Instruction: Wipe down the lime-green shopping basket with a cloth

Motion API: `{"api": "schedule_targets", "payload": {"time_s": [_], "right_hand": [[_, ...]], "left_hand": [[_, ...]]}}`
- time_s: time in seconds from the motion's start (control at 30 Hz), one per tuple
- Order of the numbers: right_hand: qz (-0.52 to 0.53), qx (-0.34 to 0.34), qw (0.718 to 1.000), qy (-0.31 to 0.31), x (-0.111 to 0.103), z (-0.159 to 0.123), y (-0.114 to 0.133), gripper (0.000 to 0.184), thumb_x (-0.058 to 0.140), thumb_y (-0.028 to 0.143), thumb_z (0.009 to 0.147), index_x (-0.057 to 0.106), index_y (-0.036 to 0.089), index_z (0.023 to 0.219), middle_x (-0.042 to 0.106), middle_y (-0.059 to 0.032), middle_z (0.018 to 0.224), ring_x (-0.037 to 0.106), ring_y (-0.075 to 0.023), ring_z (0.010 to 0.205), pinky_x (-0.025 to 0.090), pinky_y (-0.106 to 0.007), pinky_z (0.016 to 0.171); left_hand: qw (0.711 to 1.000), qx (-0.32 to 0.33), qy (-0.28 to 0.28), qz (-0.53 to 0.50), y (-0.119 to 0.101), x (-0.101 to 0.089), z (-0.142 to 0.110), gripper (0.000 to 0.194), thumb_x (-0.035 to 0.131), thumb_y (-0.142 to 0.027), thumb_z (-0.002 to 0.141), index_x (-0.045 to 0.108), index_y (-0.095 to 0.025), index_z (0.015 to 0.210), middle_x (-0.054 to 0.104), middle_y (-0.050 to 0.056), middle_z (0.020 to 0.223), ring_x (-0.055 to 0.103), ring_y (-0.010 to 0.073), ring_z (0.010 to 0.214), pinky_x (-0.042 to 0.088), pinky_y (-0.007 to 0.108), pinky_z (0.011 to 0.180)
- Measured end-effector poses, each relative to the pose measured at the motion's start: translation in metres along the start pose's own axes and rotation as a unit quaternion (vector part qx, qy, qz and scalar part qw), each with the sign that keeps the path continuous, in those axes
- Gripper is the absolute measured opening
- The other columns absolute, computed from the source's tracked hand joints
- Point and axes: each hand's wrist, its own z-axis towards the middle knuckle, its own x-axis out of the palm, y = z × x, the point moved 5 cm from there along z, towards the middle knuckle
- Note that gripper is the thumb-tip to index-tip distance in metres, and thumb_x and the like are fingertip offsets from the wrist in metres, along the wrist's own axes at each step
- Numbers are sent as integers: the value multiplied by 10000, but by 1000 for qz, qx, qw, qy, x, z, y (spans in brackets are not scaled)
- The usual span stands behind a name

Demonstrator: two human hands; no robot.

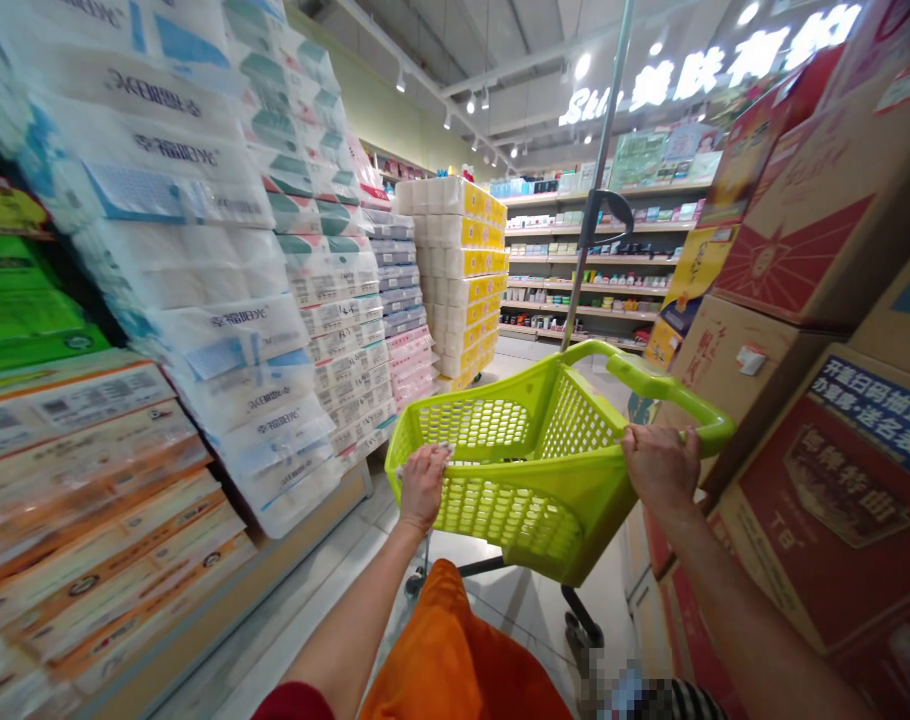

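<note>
A lime-green plastic shopping cart (515, 505) with perforated basket walls stands crosswise in front of me on dark legs and small wheels. My left hand (423, 487) is closed over the rim at the basket's left end. A bit of whitish crumpled cloth or tissue (446, 452) shows at its fingertips, pressed against the rim. My right hand (661, 468) grips the cart near the base of its handle (650, 385), at the basket's right end. Inside the basket, I see no goods in the visible part. A thin pole (586, 235) with a dark curved bracket rises behind the cart.
Tall stacks of wrapped tissue packs (237, 330) line the left side on a low platform. Cardboard cartons (800, 220) are piled close on the right. Farther back stand a yellow-and-white stack (462, 280) and stocked shelves (590, 260). Tiled floor runs beneath the cart.
</note>
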Motion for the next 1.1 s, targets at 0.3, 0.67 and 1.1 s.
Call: {"api": "schedule_targets", "payload": {"time_s": [0.3, 0.67, 1.1], "right_hand": [[-18, 28, 999, -24, -18, -4, 2, 300, 343, 270, 836, 574, 188, 662, 589, -34, 638, 440, -193, 710, 193, -398, 914], [-23, 41, 998, -32, -18, -7, -6, 319, 319, 284, 853, 571, 194, 679, 588, -43, 674, 416, -206, 741, 169, -418, 916], [-2, 23, 1000, 2, -16, -4, 5, 286, 356, 321, 858, 605, 198, 789, 606, -43, 830, 425, -219, 873, 63, -476, 990]], "left_hand": [[991, 88, 30, -99, -95, 43, 17, 379, 371, -88, 830, 512, -207, 1161, 512, 89, 1199, 382, 203, 1203, 375, 418, 995], [994, 86, 20, -67, -72, 48, 15, 393, 375, -92, 828, 504, -212, 1179, 522, 91, 1197, 380, 216, 1211, 372, 431, 1000], [983, 115, 57, -130, -110, 66, 36, 380, 339, -108, 851, 513, -204, 1174, 514, 84, 1229, 360, 209, 1229, 364, 431, 1009]]}}
